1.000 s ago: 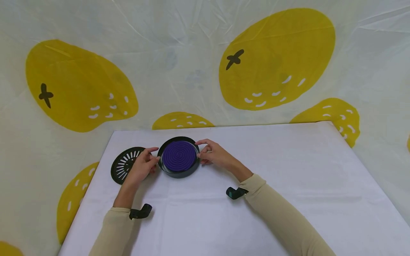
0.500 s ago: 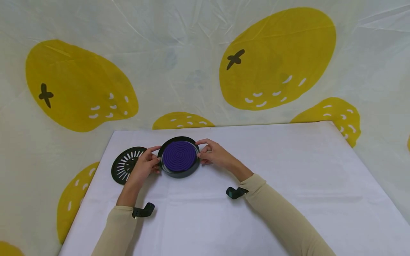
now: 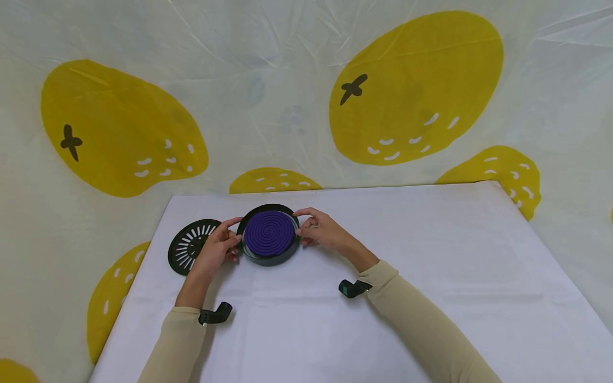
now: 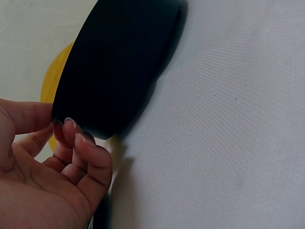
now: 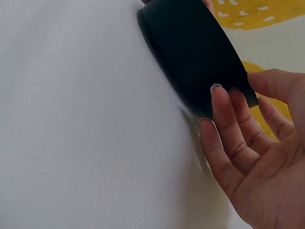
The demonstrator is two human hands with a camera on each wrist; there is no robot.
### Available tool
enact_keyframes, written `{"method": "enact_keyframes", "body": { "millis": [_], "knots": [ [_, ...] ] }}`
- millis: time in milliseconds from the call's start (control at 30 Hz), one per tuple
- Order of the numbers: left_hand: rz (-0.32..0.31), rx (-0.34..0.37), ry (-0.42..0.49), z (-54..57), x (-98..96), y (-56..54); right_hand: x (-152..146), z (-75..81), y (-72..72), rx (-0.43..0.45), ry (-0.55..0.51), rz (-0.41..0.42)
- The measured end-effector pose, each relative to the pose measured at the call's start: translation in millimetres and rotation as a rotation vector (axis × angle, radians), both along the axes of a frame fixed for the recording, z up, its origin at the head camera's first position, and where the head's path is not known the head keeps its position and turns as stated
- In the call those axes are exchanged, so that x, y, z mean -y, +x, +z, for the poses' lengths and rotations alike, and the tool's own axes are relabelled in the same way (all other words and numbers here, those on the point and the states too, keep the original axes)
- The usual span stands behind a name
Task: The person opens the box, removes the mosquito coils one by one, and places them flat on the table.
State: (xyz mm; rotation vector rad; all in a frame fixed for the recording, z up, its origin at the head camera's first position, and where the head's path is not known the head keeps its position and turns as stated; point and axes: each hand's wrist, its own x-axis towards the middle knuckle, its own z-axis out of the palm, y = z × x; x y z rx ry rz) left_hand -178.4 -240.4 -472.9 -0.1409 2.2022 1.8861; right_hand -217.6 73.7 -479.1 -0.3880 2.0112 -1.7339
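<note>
A round dark mosquito coil holder (image 3: pixel 269 260) stands near the back of the table, left of centre. Inside its rim lies a purple spiral mosquito coil (image 3: pixel 270 234). My left hand (image 3: pixel 216 251) holds the holder's left side, thumb and fingertips at the rim and outer wall. On the opposite side my right hand (image 3: pixel 322 230) pinches the rim, its other fingertips against the wall. Both wrist views show the holder's dark wall (image 4: pixel 114 62) close up, tilted by the camera angle. A black slotted lid (image 3: pixel 184 246) lies flat at left, partly covered by my left hand.
A white cloth (image 3: pixel 407 239) covers the table. Behind it hangs a pale curtain (image 3: pixel 278 106) printed with large yellow fruit. A small black camera is strapped to each wrist.
My left hand has moved slightly right, its fingers closing onto the holder's left rim. The right hand, holder, coil and lid stay in place.
</note>
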Motion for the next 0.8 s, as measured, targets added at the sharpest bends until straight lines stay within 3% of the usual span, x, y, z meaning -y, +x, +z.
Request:
{"method": "enact_keyframes", "body": {
  "millis": [533, 800],
  "knots": [
    [0.002, 0.009, -0.051, -1.2, -1.2, 1.2, 0.7, -0.6, -0.3, 0.028, -0.022, -0.007],
    [-0.004, -0.016, 0.000, -3.9, -0.1, -0.7, -0.5, 0.5, -1.5, -0.006, -0.023, 0.006]
  ]
}}
